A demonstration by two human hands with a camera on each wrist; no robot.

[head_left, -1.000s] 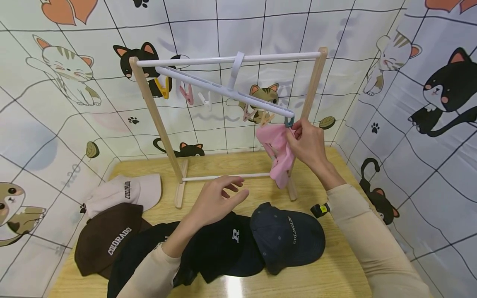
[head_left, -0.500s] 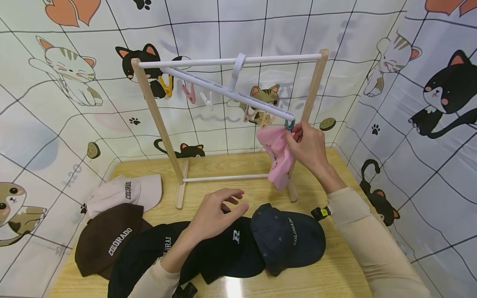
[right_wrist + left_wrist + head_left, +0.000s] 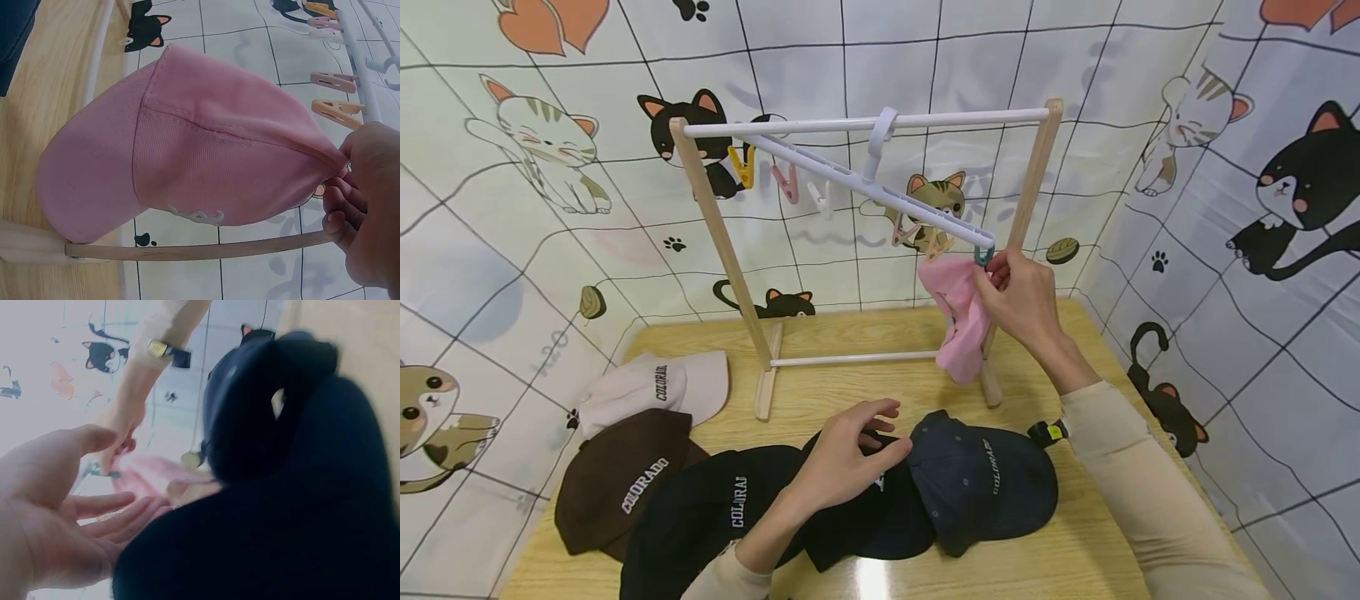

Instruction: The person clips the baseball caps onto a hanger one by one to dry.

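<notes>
A pink baseball cap [image 3: 958,312] hangs below the end of a white clip hanger [image 3: 880,192], brim downward. My right hand [image 3: 1021,292] pinches the cap's back edge, right beside a teal clothespin [image 3: 984,254]. In the right wrist view the cap [image 3: 206,144] shows its side, with white lettering along the lower edge. My left hand [image 3: 850,454] is held over a black cap [image 3: 880,521], fingers loosely bent and holding nothing. The left wrist view shows this hand [image 3: 69,512] beside dark caps, thumb apart from the fingers.
A wooden-legged rack [image 3: 718,237] carries the hanger, whose other clothespins, such as a yellow one [image 3: 741,167], hold nothing. Along the table [image 3: 835,396] lie a navy cap [image 3: 992,483], another black cap [image 3: 715,500], a brown cap [image 3: 625,475] and a pale pink cap [image 3: 655,383].
My left hand has moved right and a little down over the black cap. The hanger's far left end has swung slightly right. My right hand keeps its pinch on the pink cap.
</notes>
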